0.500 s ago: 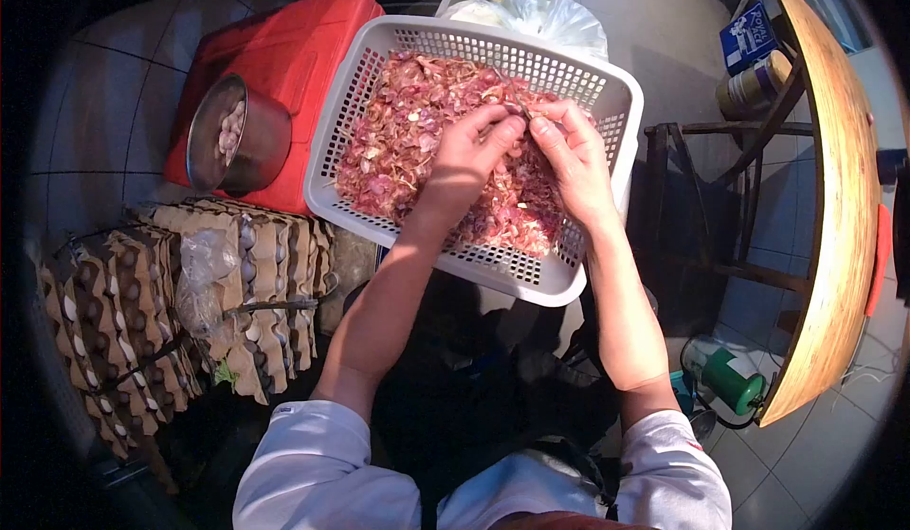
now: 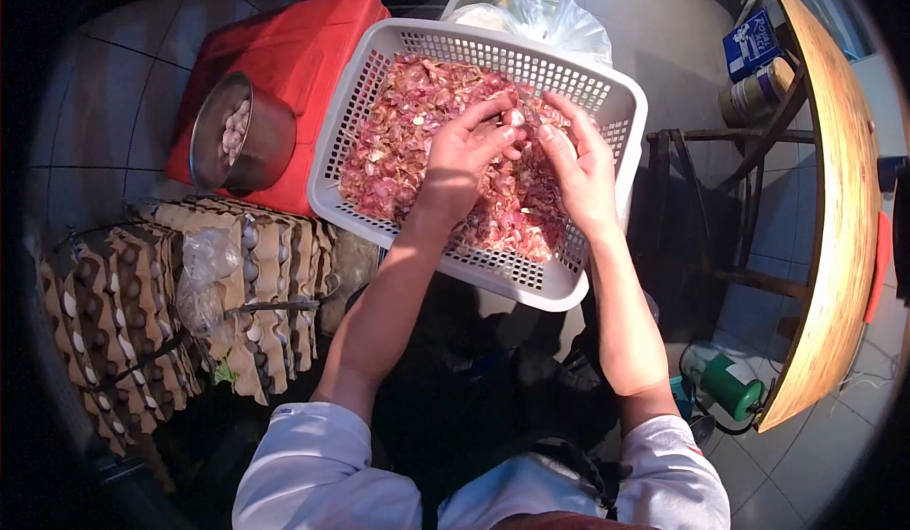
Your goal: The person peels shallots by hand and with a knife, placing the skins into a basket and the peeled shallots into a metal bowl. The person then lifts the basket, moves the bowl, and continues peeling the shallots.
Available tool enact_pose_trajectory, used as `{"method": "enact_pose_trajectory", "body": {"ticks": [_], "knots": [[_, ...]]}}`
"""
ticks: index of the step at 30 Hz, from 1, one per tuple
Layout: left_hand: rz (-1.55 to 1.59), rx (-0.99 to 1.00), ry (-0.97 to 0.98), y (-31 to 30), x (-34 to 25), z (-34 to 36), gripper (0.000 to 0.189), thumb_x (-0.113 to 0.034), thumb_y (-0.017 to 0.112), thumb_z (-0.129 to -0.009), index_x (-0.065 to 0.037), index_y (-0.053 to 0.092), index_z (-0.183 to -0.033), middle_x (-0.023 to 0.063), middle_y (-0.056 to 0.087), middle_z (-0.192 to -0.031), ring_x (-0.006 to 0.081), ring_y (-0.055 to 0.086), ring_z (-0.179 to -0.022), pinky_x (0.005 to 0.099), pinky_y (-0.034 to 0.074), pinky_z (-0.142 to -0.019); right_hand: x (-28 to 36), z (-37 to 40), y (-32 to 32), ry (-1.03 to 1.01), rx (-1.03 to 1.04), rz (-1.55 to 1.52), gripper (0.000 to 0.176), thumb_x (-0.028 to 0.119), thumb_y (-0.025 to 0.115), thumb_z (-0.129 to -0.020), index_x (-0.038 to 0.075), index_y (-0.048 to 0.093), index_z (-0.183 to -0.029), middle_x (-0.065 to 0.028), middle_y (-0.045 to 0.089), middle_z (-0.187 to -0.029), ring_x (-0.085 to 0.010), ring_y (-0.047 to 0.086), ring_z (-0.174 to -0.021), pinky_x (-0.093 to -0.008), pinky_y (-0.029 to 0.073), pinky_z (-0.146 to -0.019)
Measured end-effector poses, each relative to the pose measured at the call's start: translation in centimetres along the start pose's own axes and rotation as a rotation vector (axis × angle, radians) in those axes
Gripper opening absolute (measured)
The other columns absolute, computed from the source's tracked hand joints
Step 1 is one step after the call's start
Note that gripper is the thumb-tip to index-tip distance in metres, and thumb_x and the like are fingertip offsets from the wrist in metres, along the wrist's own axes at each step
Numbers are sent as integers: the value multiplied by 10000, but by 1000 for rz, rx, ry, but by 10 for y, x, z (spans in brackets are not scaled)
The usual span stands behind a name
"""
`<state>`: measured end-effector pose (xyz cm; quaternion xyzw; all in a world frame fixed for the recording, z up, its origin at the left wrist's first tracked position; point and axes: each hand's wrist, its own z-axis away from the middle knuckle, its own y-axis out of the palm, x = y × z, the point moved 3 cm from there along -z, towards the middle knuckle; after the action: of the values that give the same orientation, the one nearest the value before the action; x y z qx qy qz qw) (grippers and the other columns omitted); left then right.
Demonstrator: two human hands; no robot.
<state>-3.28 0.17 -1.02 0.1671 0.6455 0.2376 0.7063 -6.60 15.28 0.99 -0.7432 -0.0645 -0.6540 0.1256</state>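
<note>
Both my hands work over a white plastic basket (image 2: 453,247) filled with pink-red shallot skins (image 2: 398,146). My left hand (image 2: 463,158) pinches a small pale shallot (image 2: 517,118) at its fingertips. My right hand (image 2: 580,168) is right beside it, fingers closed on a small knife whose thin blade (image 2: 532,110) touches the shallot. The knife's handle is hidden inside the hand. Both hands hover just above the skins near the basket's far right part.
A steel pot (image 2: 258,151) holding peeled shallots (image 2: 234,127) rests on a red cooler (image 2: 294,46) to the left. Stacked egg trays (image 2: 190,312) stand at lower left. A plastic bag (image 2: 555,16) lies behind the basket. A wooden table (image 2: 834,208), a dark stool (image 2: 730,198) and a green canister (image 2: 732,385) are at right.
The hands have risen slightly toward the basket's far side. The right fingers have spread a little and the pale shallot now shows between the fingertips.
</note>
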Motion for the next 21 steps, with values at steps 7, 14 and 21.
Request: {"method": "enact_pose_trajectory", "body": {"ticks": [7, 14, 21], "knots": [[-17, 44, 34, -5, 1, -2, 357, -10, 574, -933, 58, 506, -1277, 114, 638, -1094, 132, 631, -923, 246, 533, -800, 19, 5, 4, -76, 85, 169, 325, 140, 649, -896, 45, 603, -1204, -150, 676, -1122, -259, 646, -1083, -351, 484, -914], [-25, 33, 19, -2, -2, 0, 346, -13, 537, -953, 63, 494, -1288, 123, 616, -1135, 166, 627, -1000, 276, 540, -880, 21, 6, 6, -98, 68, 200, 290, 128, 651, -892, 42, 608, -1165, -154, 682, -1076, -282, 658, -1055, -357, 497, -880], [-35, 5, 26, 3, -5, 2, 284, -37, 612, -914, 59, 575, -1179, 93, 665, -1034, 113, 636, -906, 239, 518, -794, 22, 7, 7, -126, 4, 173, 228, 148, 631, -917, 48, 631, -1121, -109, 700, -934, -202, 679, -920, -306, 503, -795]]}}
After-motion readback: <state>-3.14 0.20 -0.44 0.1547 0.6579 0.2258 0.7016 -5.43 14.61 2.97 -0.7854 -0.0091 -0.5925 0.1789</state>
